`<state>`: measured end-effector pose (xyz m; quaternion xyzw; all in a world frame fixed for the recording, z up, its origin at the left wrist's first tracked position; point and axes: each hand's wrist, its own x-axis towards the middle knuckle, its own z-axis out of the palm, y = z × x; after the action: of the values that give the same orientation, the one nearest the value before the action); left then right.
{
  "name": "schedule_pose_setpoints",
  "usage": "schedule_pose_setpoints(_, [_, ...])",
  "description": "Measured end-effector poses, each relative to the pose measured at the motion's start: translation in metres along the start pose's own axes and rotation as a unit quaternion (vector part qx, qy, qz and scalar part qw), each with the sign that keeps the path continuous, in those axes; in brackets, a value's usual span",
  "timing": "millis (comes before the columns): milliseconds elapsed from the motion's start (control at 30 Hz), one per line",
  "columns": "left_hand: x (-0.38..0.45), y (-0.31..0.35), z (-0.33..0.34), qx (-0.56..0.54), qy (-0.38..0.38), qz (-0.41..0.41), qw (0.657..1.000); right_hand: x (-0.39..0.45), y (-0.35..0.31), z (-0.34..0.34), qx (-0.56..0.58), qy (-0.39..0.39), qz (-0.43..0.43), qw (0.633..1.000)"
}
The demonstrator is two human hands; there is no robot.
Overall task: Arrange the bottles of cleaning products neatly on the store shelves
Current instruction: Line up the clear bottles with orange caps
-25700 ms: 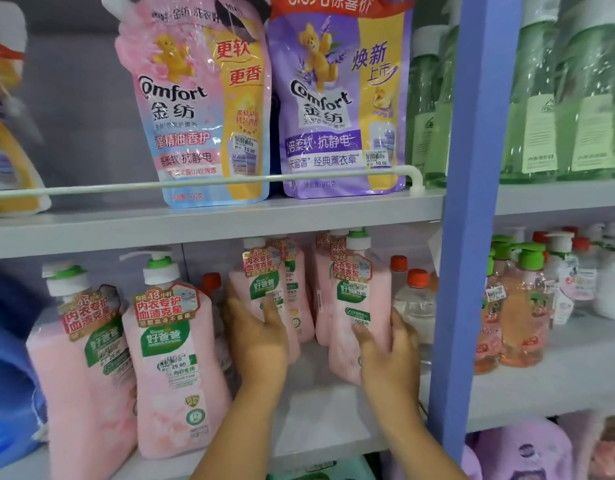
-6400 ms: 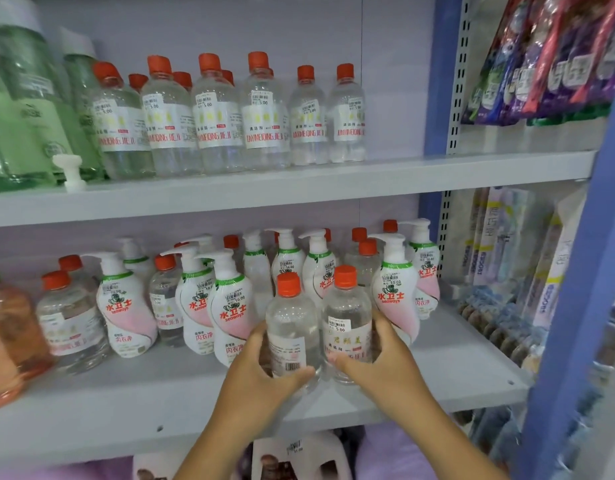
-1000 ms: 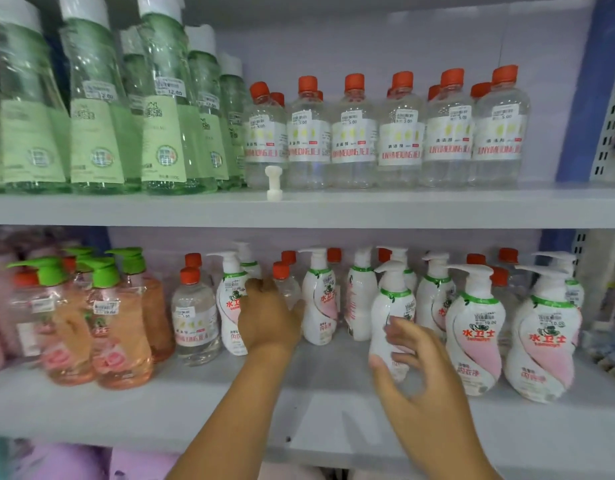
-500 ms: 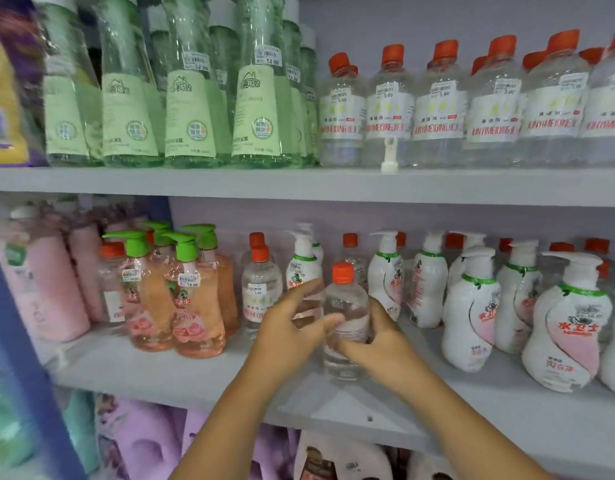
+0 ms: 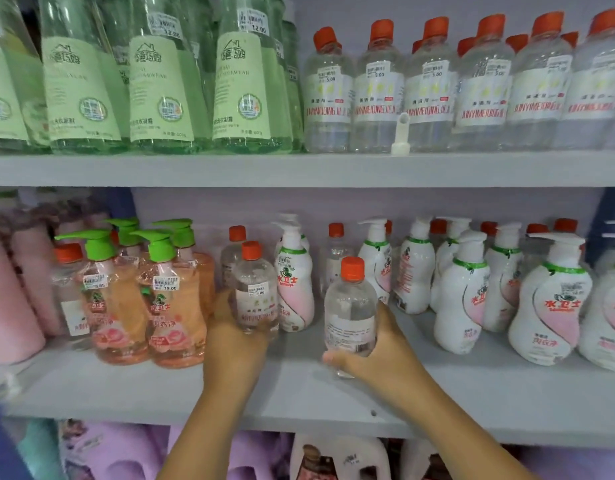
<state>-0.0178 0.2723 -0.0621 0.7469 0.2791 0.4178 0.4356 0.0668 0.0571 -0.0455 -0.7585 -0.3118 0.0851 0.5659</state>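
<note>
The middle shelf point(image 5: 299, 393) runs across the lower half of the frame and carries most of the stock, with an upper shelf point(image 5: 299, 169) above it. On the upper shelf, tall green bottles point(image 5: 160, 88) fill the upper left and clear orange-capped bottles point(image 5: 434, 88) the upper right. On the middle shelf, white pump bottles point(image 5: 468, 292) crowd the right, orange pump bottles with green heads point(image 5: 171, 299) stand left of centre, and pink bottles point(image 5: 18, 289) sit at the far left edge.

At centre, the left hand point(image 5: 233, 344) grips a small clear bottle point(image 5: 254, 292), fingers curled round its lower body; it stands just beside one white pump bottle point(image 5: 294, 289) and near the orange ones. The right hand point(image 5: 372, 355) holds a second clear bottle point(image 5: 349, 310) with its barcode side facing the camera, fingers wrapped round its base. It appears slightly lifted or tipped at the front of the shelf, though I cannot tell whether it touches the surface.

The step in hand looks like gathering the stray clear bottles into one group among the pump bottles. The next move likely calls for setting the right-hand bottle upright close to the left one, label turned forward, without knocking the crowded neighbours behind.
</note>
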Motion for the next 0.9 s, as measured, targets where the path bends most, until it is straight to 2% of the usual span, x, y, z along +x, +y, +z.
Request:
schedule_pose_setpoints(133, [-0.010, -0.003, -0.003, -0.020, -0.019, 0.018, 0.999, -0.006, 0.005, -0.011, 0.066, -0.058, 0.029, 0.996])
schedule_pose_setpoints(233, [-0.005, 0.005, 0.001, -0.038, -0.054, -0.016, 0.998, -0.010, 0.000, -0.010, 0.047, -0.073, 0.023, 0.996])
schedule_pose_setpoints(367, [-0.008, 0.009, 0.001, -0.032, -0.065, -0.015, 0.997, -0.012, -0.003, -0.004, 0.007, -0.006, 0.016, 1.000])
schedule_pose_setpoints(433, [-0.017, 0.011, -0.003, -0.022, -0.094, -0.005, 0.995, -0.013, 0.002, -0.006, -0.024, 0.029, 0.000, 0.999])
schedule_pose_setpoints(567, [-0.037, 0.020, -0.007, -0.040, -0.193, -0.008, 0.980, -0.014, 0.006, -0.018, 0.023, -0.058, 0.009, 0.998])
schedule_pose_setpoints(633, [-0.047, 0.030, -0.004, -0.045, -0.189, -0.010, 0.981, -0.012, 0.008, -0.022, 0.039, -0.076, 0.020, 0.996])
schedule_pose_setpoints(733, [-0.064, 0.044, 0.002, -0.037, -0.163, -0.014, 0.986, -0.015, 0.000, -0.024, 0.002, -0.049, 0.015, 0.999])
schedule_pose_setpoints(833, [-0.075, 0.049, 0.010, -0.028, -0.143, -0.021, 0.989, -0.023, -0.008, -0.032, 0.015, -0.074, 0.026, 0.997])
schedule_pose_setpoints(900, [-0.084, 0.056, 0.011, -0.034, -0.139, -0.029, 0.989, -0.029, -0.011, -0.039, 0.021, -0.059, 0.037, 0.997])
